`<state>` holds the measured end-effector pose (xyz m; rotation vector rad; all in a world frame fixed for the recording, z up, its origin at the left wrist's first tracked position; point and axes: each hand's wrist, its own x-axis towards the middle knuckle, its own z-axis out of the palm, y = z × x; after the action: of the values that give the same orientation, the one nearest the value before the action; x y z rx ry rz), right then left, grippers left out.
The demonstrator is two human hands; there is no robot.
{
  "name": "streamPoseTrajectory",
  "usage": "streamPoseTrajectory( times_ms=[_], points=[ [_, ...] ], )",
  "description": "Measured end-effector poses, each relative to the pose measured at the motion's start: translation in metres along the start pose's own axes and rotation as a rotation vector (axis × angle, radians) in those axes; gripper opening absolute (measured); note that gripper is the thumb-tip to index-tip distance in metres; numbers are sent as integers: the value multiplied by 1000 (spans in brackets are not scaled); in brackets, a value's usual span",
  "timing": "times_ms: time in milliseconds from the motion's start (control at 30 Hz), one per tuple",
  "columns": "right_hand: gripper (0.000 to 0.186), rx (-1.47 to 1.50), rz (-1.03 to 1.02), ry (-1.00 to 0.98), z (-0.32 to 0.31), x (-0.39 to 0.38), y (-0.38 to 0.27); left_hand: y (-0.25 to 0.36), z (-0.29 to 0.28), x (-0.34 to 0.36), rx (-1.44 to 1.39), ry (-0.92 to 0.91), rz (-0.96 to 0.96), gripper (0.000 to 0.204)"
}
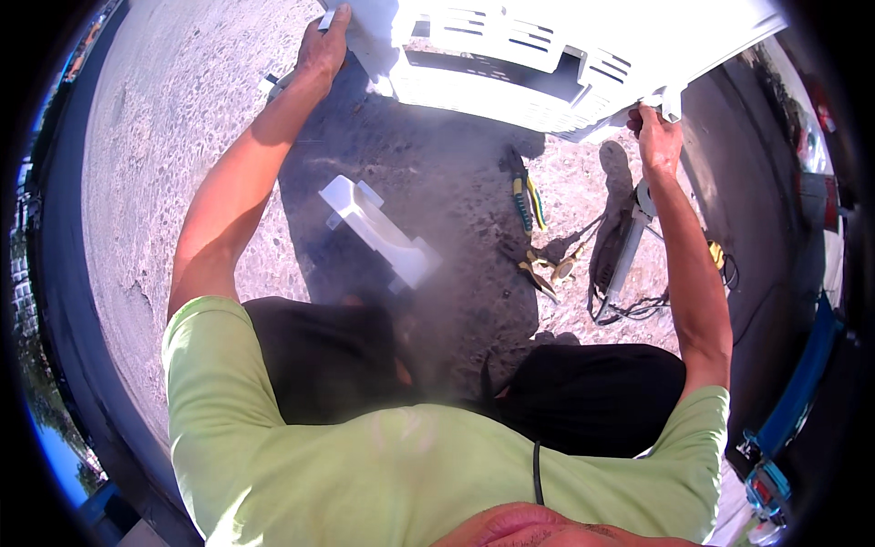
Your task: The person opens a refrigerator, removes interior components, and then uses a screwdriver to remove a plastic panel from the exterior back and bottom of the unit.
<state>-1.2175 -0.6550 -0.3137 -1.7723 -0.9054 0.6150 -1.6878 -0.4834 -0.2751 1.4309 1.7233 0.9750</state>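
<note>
A large white slotted panel (pixel 620 32) is held up at the top of the head view, its far part cut off by the frame. My left hand (pixel 325 50) is closed on its left edge. At its lower right corner, the fingers of my right hand (pixel 658 139) grip beside a small white tab. Below the panel, apart from both hands, a white plastic strip-shaped piece (pixel 375 226) lies on the ground in shadow.
Pliers with green and yellow handles (pixel 523 196) lie on the rough ground (pixel 164 164). Closer in is a tan-handled hand tool (pixel 552 270). A grey angle grinder (pixel 627 251) with a dark cord rests near my right forearm. Blue and red objects (pixel 767 483) stand far right.
</note>
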Motion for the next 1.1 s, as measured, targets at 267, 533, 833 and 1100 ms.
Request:
streamPoseTrajectory(
  times_ms=[267,533,833,1100],
  points=[
    [30,-9,-23,2,5,-3,-2,-25,3,11,43,52,124,86],
    [30,6,-5,-20,2,-7,5,-4,-1,-25,-9,-74,6,74],
    [30,-3,32,8,3,-11,6,-26,-4,-19,158,-21,194,76],
    [28,130,88,-19,-13,-3,27,10,-13,-32,-42,-93,270,81]
  ],
)
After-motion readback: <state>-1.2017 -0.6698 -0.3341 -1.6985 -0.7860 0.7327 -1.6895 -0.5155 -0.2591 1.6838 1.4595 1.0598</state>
